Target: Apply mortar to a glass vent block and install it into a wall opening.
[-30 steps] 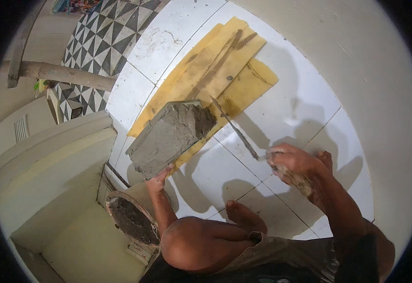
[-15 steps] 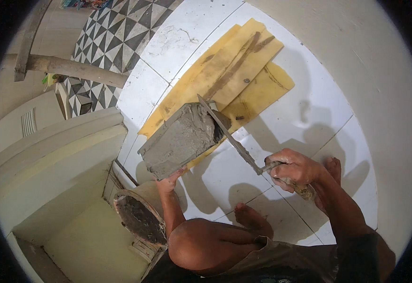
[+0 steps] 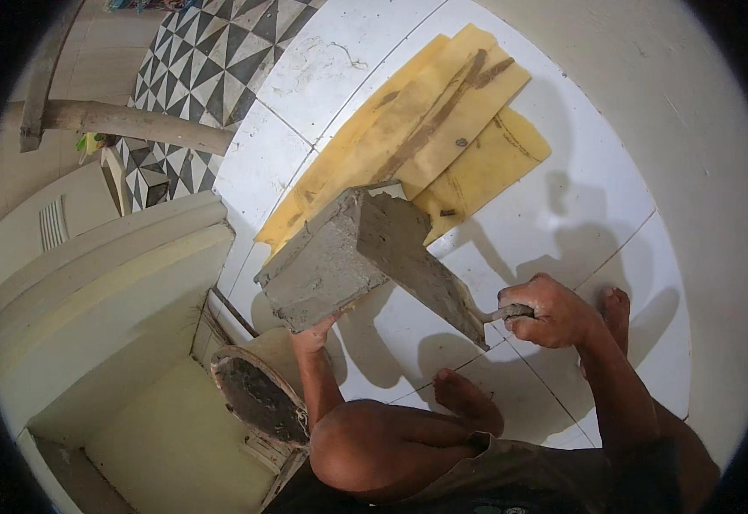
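Note:
My left hand grips the lower edge of a flat rectangular slab, tilted and thickly coated in wet grey mortar. What lies under the mortar is hidden, apart from a pale strip at the far corner. In my right hand is the handle of a trowel, fingers wrapped round it. The trowel's long blade, smeared with mortar, reaches left and overlaps the slab's right side, its broad face showing.
Yellow stained sheets lie on the white tiled floor beyond the slab. A bucket with a mortar-crusted inside stands by my left knee. A pale wall curves along the right, and a wooden pole crosses the upper left.
The trowel blade has turned from edge-on to broad face, still at the slab's right side. My right hand has shifted slightly right and its wrist has rolled. The left hand keeps its hold.

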Action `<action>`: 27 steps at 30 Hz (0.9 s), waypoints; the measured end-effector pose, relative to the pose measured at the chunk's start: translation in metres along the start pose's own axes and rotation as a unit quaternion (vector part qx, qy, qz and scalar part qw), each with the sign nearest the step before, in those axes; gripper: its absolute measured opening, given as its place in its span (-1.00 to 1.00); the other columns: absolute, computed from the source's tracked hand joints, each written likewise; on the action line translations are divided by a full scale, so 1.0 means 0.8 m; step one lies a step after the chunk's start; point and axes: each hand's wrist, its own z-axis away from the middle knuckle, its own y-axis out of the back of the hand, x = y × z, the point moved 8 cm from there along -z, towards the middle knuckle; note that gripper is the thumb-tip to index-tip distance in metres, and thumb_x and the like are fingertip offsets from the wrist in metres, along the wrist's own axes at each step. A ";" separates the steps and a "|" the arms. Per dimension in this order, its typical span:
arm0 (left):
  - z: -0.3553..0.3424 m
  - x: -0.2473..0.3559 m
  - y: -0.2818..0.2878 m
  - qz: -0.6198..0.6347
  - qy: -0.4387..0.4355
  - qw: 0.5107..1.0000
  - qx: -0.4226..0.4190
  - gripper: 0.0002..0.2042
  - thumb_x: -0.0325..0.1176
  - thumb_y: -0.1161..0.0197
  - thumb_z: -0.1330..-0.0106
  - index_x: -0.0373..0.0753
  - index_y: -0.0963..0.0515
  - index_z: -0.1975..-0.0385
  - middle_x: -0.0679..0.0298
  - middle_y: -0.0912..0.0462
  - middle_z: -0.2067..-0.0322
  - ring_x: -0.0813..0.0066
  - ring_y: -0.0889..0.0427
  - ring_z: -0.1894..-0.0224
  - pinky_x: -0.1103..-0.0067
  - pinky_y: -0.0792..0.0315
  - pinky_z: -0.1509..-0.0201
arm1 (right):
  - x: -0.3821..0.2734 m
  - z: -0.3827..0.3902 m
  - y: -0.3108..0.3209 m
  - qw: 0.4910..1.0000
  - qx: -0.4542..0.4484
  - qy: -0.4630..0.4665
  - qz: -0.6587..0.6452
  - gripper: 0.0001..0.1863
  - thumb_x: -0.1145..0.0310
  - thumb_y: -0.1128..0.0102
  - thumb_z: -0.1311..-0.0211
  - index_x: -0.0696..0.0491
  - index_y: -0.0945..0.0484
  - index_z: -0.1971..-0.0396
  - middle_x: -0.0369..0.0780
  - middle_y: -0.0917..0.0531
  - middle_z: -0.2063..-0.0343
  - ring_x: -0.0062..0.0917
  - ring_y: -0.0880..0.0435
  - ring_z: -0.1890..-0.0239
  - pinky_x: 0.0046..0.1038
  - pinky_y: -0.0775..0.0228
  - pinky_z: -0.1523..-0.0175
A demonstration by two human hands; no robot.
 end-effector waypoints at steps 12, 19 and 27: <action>-0.005 0.015 -0.013 -0.042 -0.025 0.999 -0.024 -0.28 -0.55 -0.57 0.21 -0.33 -0.43 -0.08 0.18 -0.59 0.03 0.30 -0.59 0.03 0.37 -0.52 -0.08 | 0.024 0.007 -0.008 0.988 0.113 -0.068 0.079 -0.85 0.36 -0.18 0.02 0.11 -0.46 0.55 -0.07 -0.50 0.65 -0.05 -0.52 0.54 -0.21 -0.34 0.37; 0.000 0.013 0.003 -0.108 0.060 0.992 0.001 -0.28 -0.53 -0.58 0.21 -0.34 -0.43 -0.08 0.16 -0.60 0.05 0.29 -0.59 0.01 0.38 -0.50 -0.11 | 0.049 0.056 -0.039 0.994 -0.048 -0.072 -0.064 -0.83 0.33 -0.15 -0.01 0.14 -0.48 0.55 -0.15 -0.49 0.70 -0.26 -0.55 0.59 -0.29 -0.36 0.42; 0.007 0.125 -0.055 -0.057 -0.189 0.979 -0.049 0.27 -0.40 -0.69 0.40 -0.30 0.08 -0.40 0.15 -0.37 -0.18 0.25 -0.45 -0.15 0.34 -0.38 -0.25 | 0.099 0.034 0.036 0.937 -0.012 -0.210 -0.279 -0.82 0.32 -0.13 -0.08 0.15 -0.53 0.47 -0.28 -0.53 0.64 -0.59 -0.49 0.58 -0.48 -0.36 0.45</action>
